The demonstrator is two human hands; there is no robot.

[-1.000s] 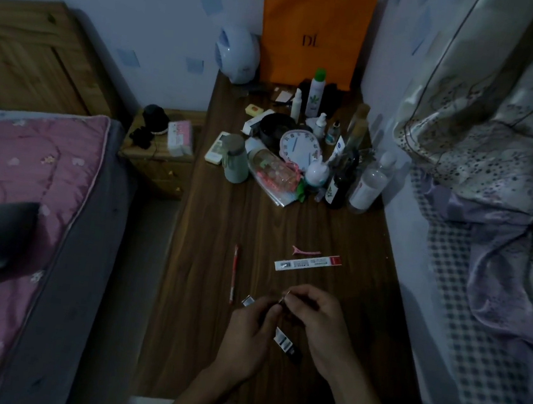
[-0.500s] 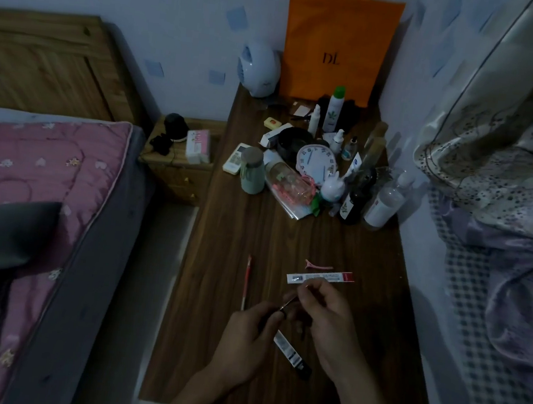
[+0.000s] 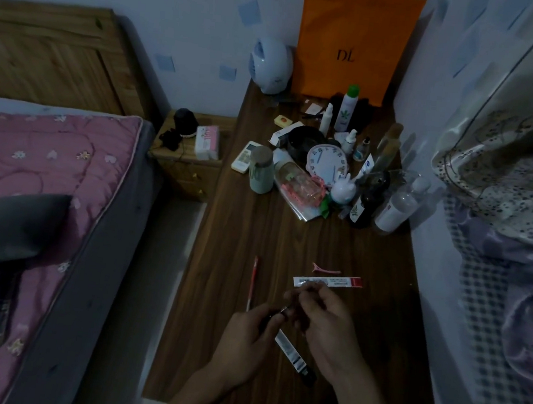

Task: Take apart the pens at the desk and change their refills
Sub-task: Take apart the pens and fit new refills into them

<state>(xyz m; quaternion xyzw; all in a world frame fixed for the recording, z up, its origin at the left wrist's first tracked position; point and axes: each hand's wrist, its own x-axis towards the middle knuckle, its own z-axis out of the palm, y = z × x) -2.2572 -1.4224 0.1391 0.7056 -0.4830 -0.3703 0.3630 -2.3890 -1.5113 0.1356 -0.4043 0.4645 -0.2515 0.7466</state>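
Observation:
Both hands meet over the near middle of the dark wooden desk [image 3: 237, 238]. My left hand [image 3: 248, 339] grips one end of a dark pen [image 3: 283, 310], and my right hand [image 3: 328, 321] pinches its other end; most of the pen is hidden by fingers. A thin red refill [image 3: 252, 281] lies on the desk just left of my hands. A white refill packet with a red end [image 3: 329, 281] lies just beyond my right hand. Another packet with a barcode and black end [image 3: 294, 357] lies between my wrists.
A pink hair clip [image 3: 325, 269] lies beyond the packet. Bottles, a white clock [image 3: 325, 165], a cup [image 3: 261, 174] and an orange bag [image 3: 356, 42] crowd the desk's far half. A bed with a pink quilt [image 3: 39, 176] is on the left, bedding [image 3: 517, 204] on the right.
The camera has tilted down, so the desk sits lower in view. My hands have drawn slightly apart along the pen, the right one now nearer the white packet.

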